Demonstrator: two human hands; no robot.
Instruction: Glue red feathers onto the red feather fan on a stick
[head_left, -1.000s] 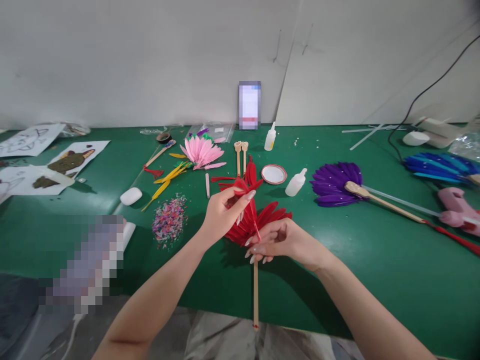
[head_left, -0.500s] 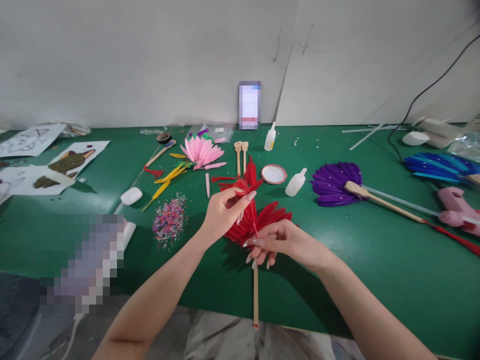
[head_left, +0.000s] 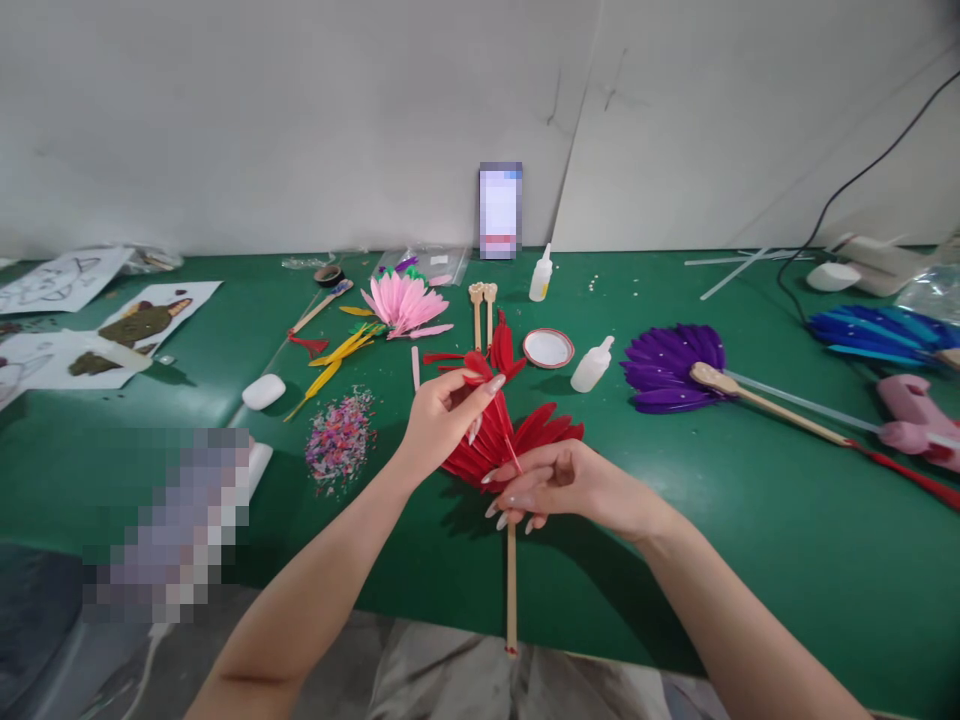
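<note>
My left hand [head_left: 448, 415] is closed in a pinch on a red feather [head_left: 504, 415]. The feather is held slantwise above the red feather fan [head_left: 551, 430]. Its bare quill runs down to my right hand [head_left: 559, 485] and meets the index finger. The right hand's fingers are loosely bent, with the thumb and index tips apart. Below them the fan's wooden handle [head_left: 511, 590] points toward me, past the table edge. The hands hide the fan's middle. More red feathers [head_left: 502, 345] lie just beyond my left hand.
Around the green table [head_left: 697, 560] lie a glue bottle [head_left: 592, 367], a white lid [head_left: 548, 348], pink feathers [head_left: 405, 303], yellow feathers [head_left: 337, 355], colourful bits [head_left: 339, 440], a purple fan [head_left: 671, 370] and a pink glue gun [head_left: 915, 415]. A phone [head_left: 500, 210] leans on the wall.
My left hand has shifted slightly left with the red feather. My right hand's index finger and thumb, close together before, are now spread at the tips.
</note>
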